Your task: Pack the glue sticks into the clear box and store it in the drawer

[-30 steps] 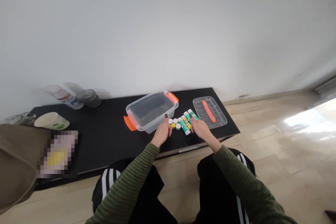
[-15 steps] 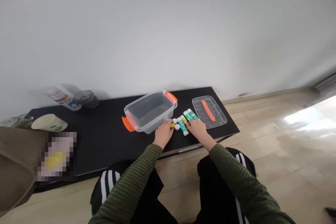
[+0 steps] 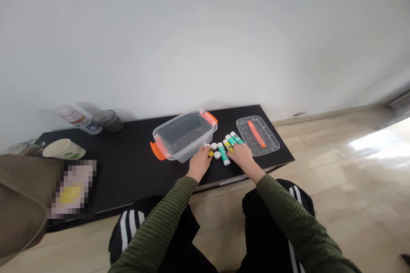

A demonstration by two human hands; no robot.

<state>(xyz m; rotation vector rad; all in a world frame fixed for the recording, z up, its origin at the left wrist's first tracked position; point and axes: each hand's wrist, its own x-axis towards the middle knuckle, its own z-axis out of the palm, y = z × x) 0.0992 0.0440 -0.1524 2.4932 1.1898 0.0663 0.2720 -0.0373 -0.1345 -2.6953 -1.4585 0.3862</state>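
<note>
On the black table, my left hand (image 3: 199, 164) is at a cluster of small round caps. Its thumb and finger close around a yellow cap (image 3: 210, 153); white caps (image 3: 217, 155) lie beside it. My right hand (image 3: 244, 157) is over the row of glue sticks, its fingers curled on a yellow glue stick (image 3: 227, 145) whose lower end they hide. A green-and-white glue stick (image 3: 224, 154) lies to its left, apart from the right hand. Two more green glue sticks (image 3: 236, 137) lie just beyond the right hand, partly covered.
A clear plastic box (image 3: 182, 153) with orange handles stands open behind my left hand. Its clear lid (image 3: 272, 141) lies at right. Leftward are a paper cup (image 3: 62, 148), a dark glass (image 3: 109, 120) and a spray can (image 3: 78, 119). Part of another person (image 3: 22, 204) shows at far left.
The yellow glue stick has shifted slightly right with my right hand, widening the gap to the green one on its left. My left hand stays by the caps. The view has shifted slightly.
</note>
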